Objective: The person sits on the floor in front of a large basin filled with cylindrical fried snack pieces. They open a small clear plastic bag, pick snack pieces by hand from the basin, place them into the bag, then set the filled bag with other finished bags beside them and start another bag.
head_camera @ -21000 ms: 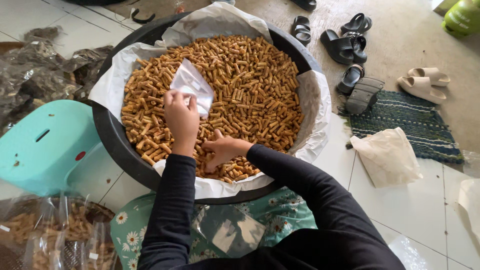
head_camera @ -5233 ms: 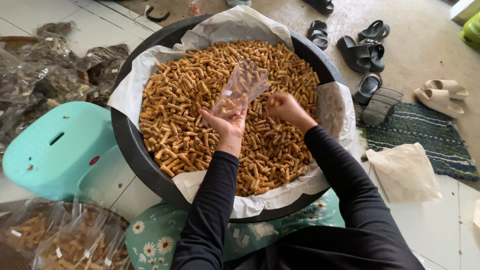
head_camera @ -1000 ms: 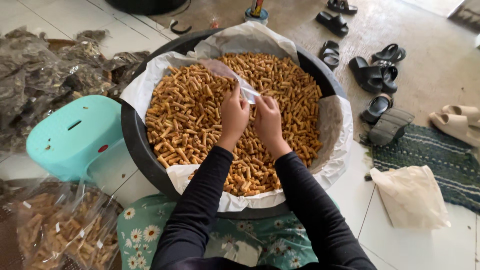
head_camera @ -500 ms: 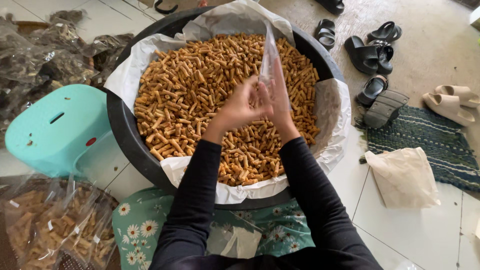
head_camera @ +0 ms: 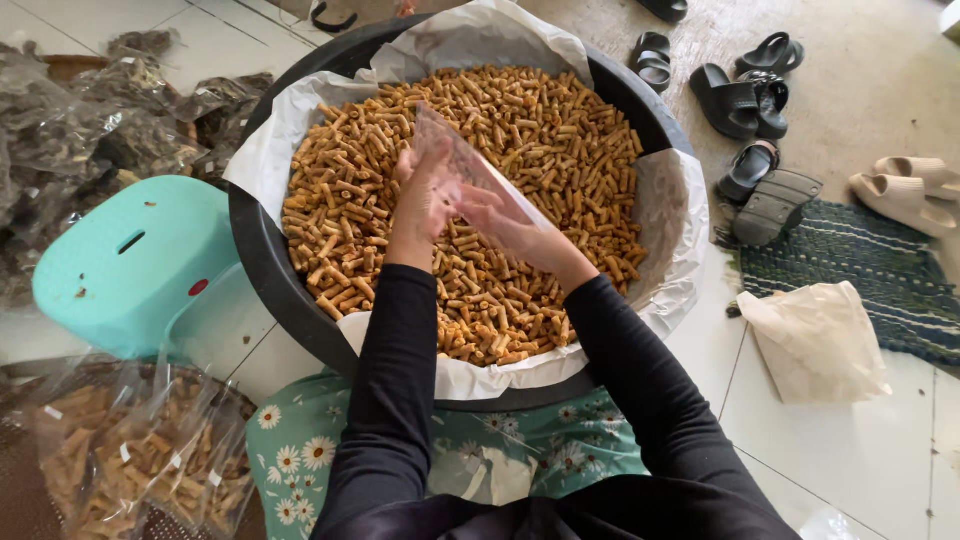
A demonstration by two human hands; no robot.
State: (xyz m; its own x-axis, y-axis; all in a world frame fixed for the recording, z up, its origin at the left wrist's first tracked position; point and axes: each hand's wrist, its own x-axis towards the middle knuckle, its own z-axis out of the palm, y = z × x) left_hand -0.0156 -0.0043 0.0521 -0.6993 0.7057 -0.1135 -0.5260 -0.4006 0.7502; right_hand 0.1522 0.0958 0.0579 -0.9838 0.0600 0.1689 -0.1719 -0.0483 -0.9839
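A big black tub [head_camera: 262,285] lined with white paper [head_camera: 668,270] is full of short orange-brown snack sticks [head_camera: 560,150]. Over its middle I hold an empty clear plastic bag [head_camera: 470,170] with both hands. My left hand [head_camera: 425,190] grips the bag's left side, partly seen through the film. The bag's lower right edge is pinched by my right hand [head_camera: 500,222]. Both arms are in black sleeves.
A turquoise plastic stool [head_camera: 120,265] stands left of the tub. Filled clear bags of snacks [head_camera: 140,460] lie at lower left, dark crumpled bags [head_camera: 70,130] at upper left. Sandals [head_camera: 745,95], a green mat [head_camera: 860,270] and a beige cloth bag [head_camera: 815,340] are on the right.
The bag was upright between my raised hands half a second ago; now it is lower and tilted left over the snacks, with my hands slightly apart.
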